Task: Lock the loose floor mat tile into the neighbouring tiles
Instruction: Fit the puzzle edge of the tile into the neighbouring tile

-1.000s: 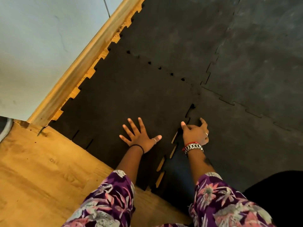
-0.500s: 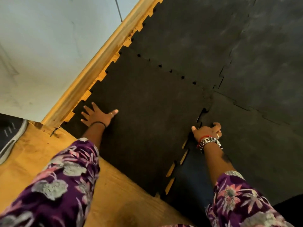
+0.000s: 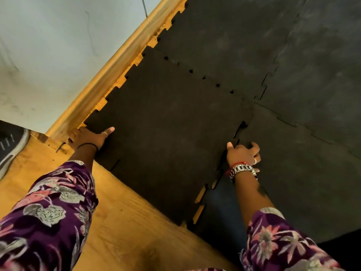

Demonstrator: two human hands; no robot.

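The loose black foam tile (image 3: 166, 133) lies on the wooden floor, its toothed left edge along the skirting board. My left hand (image 3: 89, 136) grips its near-left corner, thumb on top and fingers curled past the edge. My right hand (image 3: 243, 155) rests on the toothed seam between this tile and the neighbouring tile (image 3: 302, 182) on the right, fingers bent, thumb on the loose tile. Below that hand the seam gapes and wood shows in the gaps (image 3: 200, 192). The far seam to the tile behind (image 3: 224, 45) shows several small holes.
A wooden skirting board (image 3: 109, 75) runs under the pale wall (image 3: 58, 45) on the left. A grey shoe (image 3: 11, 145) lies at the left edge. Bare wooden floor (image 3: 127, 222) lies in front of the tile. More dark tiles (image 3: 322, 75) cover the floor at the right.
My left hand went from flat on the tile's middle to its near-left corner by the skirting and closed on it. My right hand stayed on the right seam. The view shifted left.
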